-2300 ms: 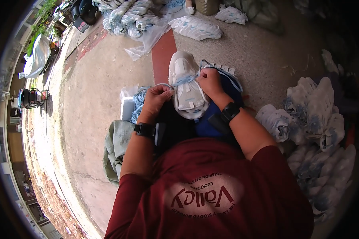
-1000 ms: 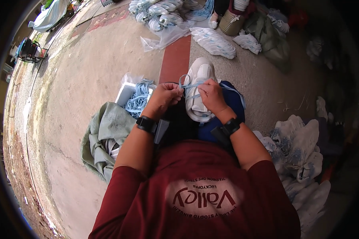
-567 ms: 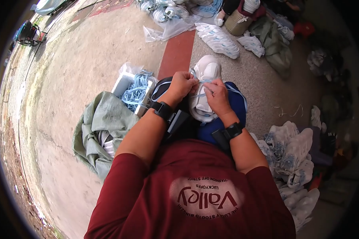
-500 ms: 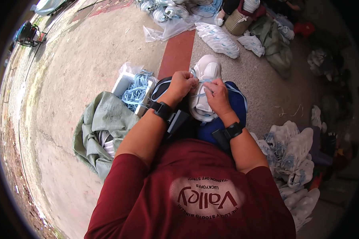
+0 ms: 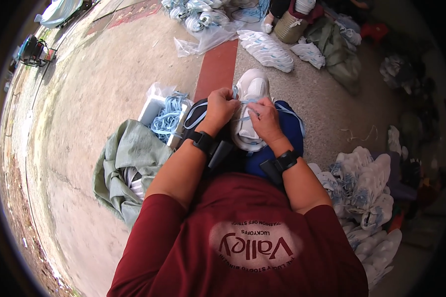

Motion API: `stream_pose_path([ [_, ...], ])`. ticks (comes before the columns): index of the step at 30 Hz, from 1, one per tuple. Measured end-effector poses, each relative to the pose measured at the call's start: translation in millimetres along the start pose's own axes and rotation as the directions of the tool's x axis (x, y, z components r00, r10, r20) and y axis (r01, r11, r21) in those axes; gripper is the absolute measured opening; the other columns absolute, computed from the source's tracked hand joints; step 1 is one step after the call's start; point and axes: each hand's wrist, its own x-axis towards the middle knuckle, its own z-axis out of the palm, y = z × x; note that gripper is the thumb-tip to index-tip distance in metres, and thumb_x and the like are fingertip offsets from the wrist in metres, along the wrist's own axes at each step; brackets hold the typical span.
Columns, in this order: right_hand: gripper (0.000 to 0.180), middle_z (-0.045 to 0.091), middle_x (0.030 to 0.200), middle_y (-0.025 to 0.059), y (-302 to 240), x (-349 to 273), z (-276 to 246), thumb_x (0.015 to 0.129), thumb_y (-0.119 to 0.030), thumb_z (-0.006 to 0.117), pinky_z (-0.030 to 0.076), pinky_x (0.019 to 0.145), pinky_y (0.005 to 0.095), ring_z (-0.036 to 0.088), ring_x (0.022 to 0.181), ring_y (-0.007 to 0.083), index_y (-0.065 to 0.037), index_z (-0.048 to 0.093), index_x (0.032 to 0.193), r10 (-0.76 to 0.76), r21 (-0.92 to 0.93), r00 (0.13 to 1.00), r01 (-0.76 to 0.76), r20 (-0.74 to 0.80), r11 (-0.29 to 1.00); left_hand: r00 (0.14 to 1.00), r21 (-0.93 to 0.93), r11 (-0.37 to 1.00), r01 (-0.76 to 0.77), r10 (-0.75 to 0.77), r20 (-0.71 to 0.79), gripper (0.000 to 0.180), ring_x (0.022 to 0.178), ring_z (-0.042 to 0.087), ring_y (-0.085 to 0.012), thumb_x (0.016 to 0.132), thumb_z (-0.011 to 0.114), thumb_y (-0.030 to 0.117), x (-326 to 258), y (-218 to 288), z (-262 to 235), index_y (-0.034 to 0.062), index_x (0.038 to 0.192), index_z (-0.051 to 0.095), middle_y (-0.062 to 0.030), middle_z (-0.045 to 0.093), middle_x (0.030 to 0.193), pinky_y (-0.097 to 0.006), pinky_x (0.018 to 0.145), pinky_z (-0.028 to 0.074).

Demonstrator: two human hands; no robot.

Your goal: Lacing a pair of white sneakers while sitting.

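Note:
A white sneaker (image 5: 255, 85) rests on my lap with its toe pointing away from me. Light blue shoelace (image 5: 246, 100) crosses its upper and runs between my two hands. My left hand (image 5: 221, 110) pinches the lace at the shoe's left side, and a loop of it hangs by that wrist. On the right side, my right hand (image 5: 266, 119) lies over the eyelets with its fingers pinched on the lace. A loose length of lace trails past it over my blue-clad leg (image 5: 291, 129). The fingertips partly hide the eyelets.
Left of me stands a white box (image 5: 150, 110) of tangled blue laces, beside a grey-green sack (image 5: 129, 168). White sneakers (image 5: 364, 183) are heaped at my right, and a row of sneakers (image 5: 266, 49) lies ahead. Another person sits beyond, near a green sack (image 5: 334, 54).
The view has shifted slightly. Both hands stay at the shoe, and the lace between them has moved a little near the left fingertips.

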Motion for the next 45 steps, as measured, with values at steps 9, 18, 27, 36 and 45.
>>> stream_pose_path([
  [9,0.019,0.056,0.081,0.0128,4,-1,-8,0.07,-0.003,0.061,0.046,0.072,0.0353,0.056,0.079,0.0292,-0.003,0.066,0.089,-0.018,-0.044,0.999,0.016,-0.037,0.999,0.959,0.429,0.858,-0.284,0.253,0.129,0.011,0.067,0.059,-0.0377,0.063,0.066,0.011,-1,36,7,0.0021,0.068,0.061,-0.0201,0.059,0.068,-0.042,0.063,0.048],
  [18,0.013,0.057,0.08,0.0142,0,-1,1,0.075,-0.007,0.055,0.045,0.072,0.0402,0.056,0.08,0.0322,-0.006,0.066,0.082,0.066,-0.115,0.998,-0.066,-0.003,0.991,0.994,0.215,0.975,0.061,-0.078,0.071,0.014,0.051,0.061,-0.0216,0.061,0.072,0.008,3,7,3,-0.0007,0.061,0.061,-0.0127,0.06,0.054,-0.032,0.052,0.047],
  [27,0.007,0.056,0.077,0.0137,5,8,23,0.071,-0.009,0.058,0.044,0.072,0.0405,0.056,0.08,0.0316,-0.005,0.064,0.072,-0.048,-0.184,0.998,0.042,-0.032,0.982,0.986,0.701,0.693,-0.169,0.115,0.124,0.022,0.073,0.062,-0.0355,0.072,0.061,0.023,-29,39,6,0.001,0.072,0.063,-0.0213,0.063,0.077,-0.043,0.067,0.05],
  [36,0.008,0.056,0.075,0.0132,-7,9,7,0.068,-0.015,0.064,0.045,0.069,0.0414,0.056,0.075,0.0322,-0.008,0.062,0.069,-0.066,-0.309,0.995,0.085,0.072,0.947,0.987,0.583,0.796,-0.162,0.14,0.084,0.019,0.072,0.062,-0.036,0.07,0.058,0.019,-27,26,14,0.0025,0.075,0.066,-0.0216,0.062,0.073,-0.043,0.069,0.049],
  [45,0.005,0.054,0.078,0.0145,-14,12,-2,0.065,-0.004,0.059,0.044,0.069,0.0422,0.055,0.075,0.0343,-0.004,0.059,0.07,-0.177,-0.367,0.971,0.225,0.161,0.903,0.995,0.397,0.912,-0.099,0.086,0.051,0.018,0.073,0.061,-0.0361,0.065,0.061,0.016,-27,21,3,0.0009,0.074,0.063,-0.0211,0.062,0.073,-0.041,0.068,0.048],
])
